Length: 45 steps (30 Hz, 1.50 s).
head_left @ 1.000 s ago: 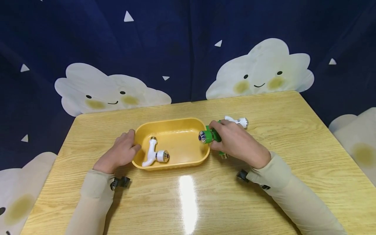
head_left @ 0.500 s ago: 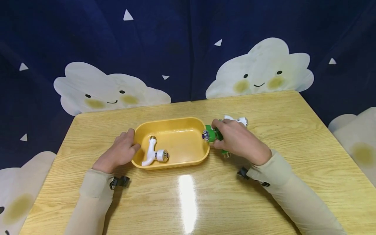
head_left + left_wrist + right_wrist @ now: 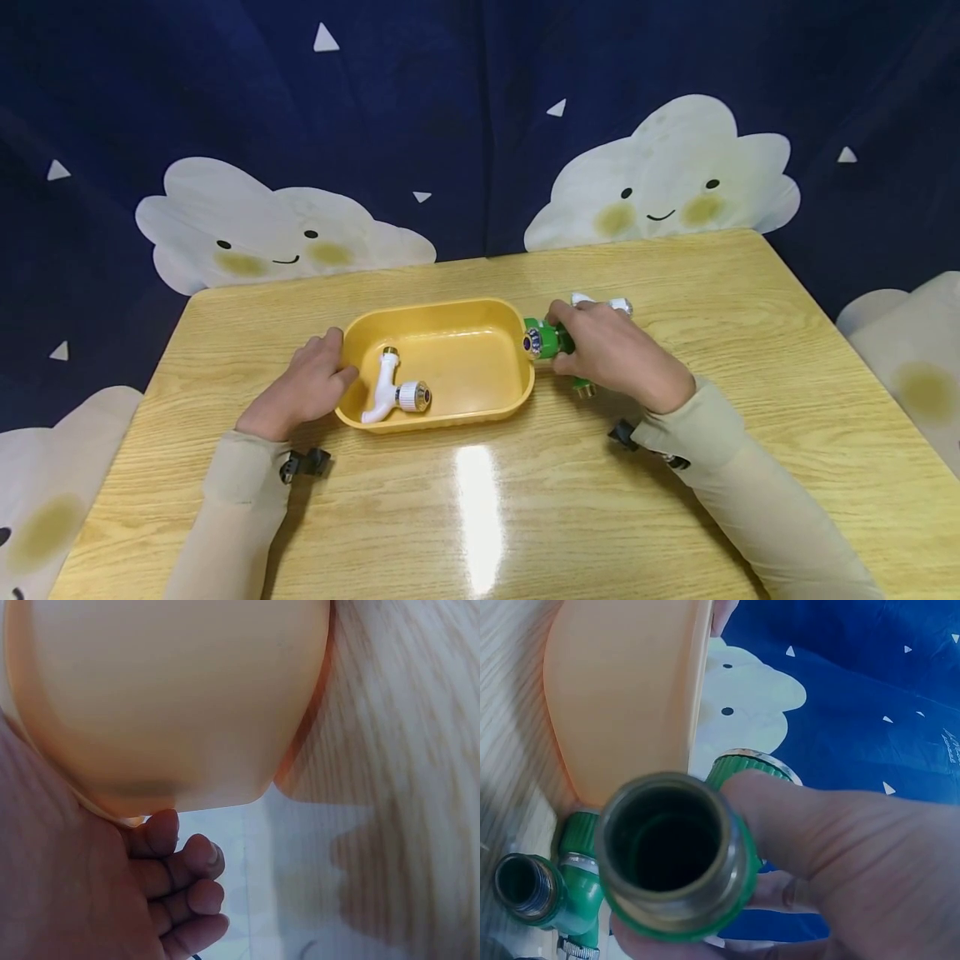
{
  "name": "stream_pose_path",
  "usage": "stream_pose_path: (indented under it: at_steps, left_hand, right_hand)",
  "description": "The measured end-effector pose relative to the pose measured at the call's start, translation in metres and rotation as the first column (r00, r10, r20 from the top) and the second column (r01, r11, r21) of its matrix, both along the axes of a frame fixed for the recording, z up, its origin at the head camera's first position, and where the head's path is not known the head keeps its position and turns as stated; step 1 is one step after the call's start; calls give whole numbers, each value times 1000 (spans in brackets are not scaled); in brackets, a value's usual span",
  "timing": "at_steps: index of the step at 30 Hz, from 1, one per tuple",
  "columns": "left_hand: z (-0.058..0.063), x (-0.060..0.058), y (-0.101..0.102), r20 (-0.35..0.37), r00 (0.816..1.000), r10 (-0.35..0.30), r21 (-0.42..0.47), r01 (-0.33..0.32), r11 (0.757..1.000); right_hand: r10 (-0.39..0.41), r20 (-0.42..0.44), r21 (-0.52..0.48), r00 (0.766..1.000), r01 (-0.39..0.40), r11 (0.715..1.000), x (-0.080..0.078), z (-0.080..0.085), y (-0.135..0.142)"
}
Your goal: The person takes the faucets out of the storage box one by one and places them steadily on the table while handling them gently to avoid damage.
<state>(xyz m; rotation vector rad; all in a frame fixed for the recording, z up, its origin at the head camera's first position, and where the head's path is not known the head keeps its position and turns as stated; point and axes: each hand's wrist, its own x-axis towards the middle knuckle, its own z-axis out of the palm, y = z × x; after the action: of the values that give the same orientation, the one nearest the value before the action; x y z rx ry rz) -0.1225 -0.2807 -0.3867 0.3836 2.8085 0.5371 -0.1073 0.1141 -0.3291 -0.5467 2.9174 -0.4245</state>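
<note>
Head view: held green tap (image 3: 550, 342) has shifted right.

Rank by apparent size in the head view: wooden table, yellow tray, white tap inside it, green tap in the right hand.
1. wooden table
2. yellow tray
3. white tap
Unranked: green tap, partly covered by the right hand.
</note>
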Motion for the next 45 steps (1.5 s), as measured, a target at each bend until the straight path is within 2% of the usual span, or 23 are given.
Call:
stream_pose_path:
  at_steps: [10, 18, 25, 32, 45]
  left_hand:
    - [-3, -2, -2, 19, 1000, 2, 17, -2, 1000]
    - [1, -2, -1, 11, 1000, -9, 17, 9, 1000]
    - [1, -2, 0, 7, 1000, -12, 11, 12, 1000]
    - [0, 0, 0, 2, 1000, -11, 14, 11, 1000]
    - [-1, -1, -1, 26, 1000, -3, 11, 2, 1000]
  right_hand:
    - [2, 20, 3, 1000, -2, 1000, -2, -2, 2]
    - [17, -23, -3, 1000, -17, 1000, 7, -2, 8]
    - [22, -20, 47, 1000, -21, 999, 14, -6, 10]
    - [27, -20, 49, 999, -26, 998, 18, -9, 12]
    - [26, 86, 50, 996, -31, 998, 26, -18, 10]
